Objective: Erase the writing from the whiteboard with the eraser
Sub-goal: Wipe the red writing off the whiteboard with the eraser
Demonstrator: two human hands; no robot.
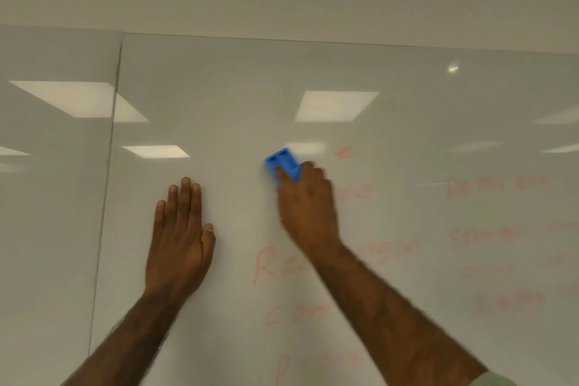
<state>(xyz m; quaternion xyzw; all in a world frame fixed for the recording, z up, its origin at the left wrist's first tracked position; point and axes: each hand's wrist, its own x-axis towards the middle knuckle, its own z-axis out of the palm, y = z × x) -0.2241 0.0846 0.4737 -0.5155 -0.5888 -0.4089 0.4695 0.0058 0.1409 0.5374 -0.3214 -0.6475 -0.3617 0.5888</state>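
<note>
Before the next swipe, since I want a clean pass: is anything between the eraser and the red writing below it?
Only the right hand holding the eraser covers part of it. The whiteboard is otherwise unobstructed; the left hand lies flat, apart from the red writing.

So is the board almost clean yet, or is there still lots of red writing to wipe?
Not yet. The whiteboard is bare above and left of the hands, though whether it was wiped there can't be told. The right hand presses the blue eraser on the board; the left hand rests flat. Plenty of red writing remains below and to the right.
</note>
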